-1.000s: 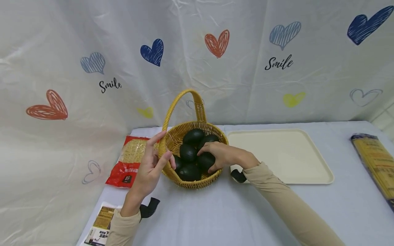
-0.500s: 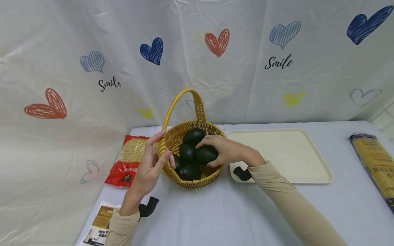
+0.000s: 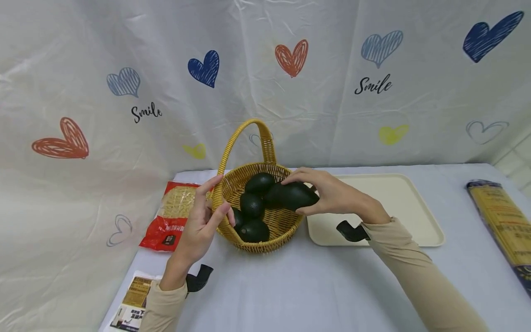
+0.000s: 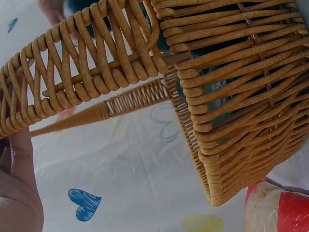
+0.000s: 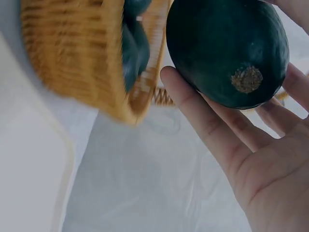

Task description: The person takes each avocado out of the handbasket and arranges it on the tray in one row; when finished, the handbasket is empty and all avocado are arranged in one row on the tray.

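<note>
**Operator:** Right hand (image 3: 332,196) status?

**Observer:** It grips one dark avocado (image 3: 292,195), fingers curled round it. A second ago that fruit lay among the others in the wicker basket (image 3: 249,242); it is now lifted above the basket's right rim, at frame centre. The wrist view shows its stem end (image 5: 246,79) facing the palm.

**Operator:** Left hand (image 3: 203,226)?

**Observer:** Unchanged. It pinches the basket's left rim, holding it steady.

**Operator:** Meaning?

**Observer:** Extraction is judged complete for this fruit. Three avocados remain visible inside. The cream tray (image 3: 415,221) lies just right of the basket.
</note>
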Motion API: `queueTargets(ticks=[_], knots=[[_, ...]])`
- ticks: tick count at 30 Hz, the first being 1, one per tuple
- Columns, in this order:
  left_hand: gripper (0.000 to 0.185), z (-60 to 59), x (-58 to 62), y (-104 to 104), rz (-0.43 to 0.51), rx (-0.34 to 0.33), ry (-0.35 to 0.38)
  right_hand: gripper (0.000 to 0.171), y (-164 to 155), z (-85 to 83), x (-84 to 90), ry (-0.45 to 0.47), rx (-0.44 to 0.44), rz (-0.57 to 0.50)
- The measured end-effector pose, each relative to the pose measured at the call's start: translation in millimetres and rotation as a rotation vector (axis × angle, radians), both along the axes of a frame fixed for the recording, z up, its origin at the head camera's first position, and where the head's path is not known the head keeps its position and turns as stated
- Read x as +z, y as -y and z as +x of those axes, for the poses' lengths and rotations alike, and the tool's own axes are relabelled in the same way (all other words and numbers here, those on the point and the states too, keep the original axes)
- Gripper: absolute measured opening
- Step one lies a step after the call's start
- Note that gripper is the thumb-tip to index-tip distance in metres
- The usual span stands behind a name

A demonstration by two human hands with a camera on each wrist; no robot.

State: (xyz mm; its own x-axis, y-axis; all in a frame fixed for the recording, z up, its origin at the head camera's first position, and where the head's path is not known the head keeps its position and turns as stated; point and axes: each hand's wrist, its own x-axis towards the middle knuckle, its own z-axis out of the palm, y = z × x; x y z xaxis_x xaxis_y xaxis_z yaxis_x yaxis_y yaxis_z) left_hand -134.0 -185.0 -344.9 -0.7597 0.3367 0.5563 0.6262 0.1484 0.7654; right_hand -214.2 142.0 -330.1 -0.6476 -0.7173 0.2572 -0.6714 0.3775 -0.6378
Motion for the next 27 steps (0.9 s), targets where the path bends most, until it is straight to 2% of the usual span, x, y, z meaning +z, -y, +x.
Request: queueTargets(ticks=[5, 13, 20, 27], knots=[[0.066, -0.7, 0.3, 0, -0.004, 0.002, -0.005, 0.063, -30, -3.7, -6.7, 0.026, -0.100, -0.053], [0.066, -0.8, -1.1, 1, -0.003, -0.002, 0.000, 0.064, -68, -4.8, -23.5, -0.047, -0.252, -0.073], [0.066, 0.1, -1.4, 1, -0.002, 0.005, -0.007, 0.061, -73, -11.0, -53.1, -0.099, -0.311, -0.047], [0.065, -1.0, -2.1, 0, 0.007, -0.006, -0.002, 0.062, -64, -17.1, -78.5, -0.131, -0.324, -0.018]])
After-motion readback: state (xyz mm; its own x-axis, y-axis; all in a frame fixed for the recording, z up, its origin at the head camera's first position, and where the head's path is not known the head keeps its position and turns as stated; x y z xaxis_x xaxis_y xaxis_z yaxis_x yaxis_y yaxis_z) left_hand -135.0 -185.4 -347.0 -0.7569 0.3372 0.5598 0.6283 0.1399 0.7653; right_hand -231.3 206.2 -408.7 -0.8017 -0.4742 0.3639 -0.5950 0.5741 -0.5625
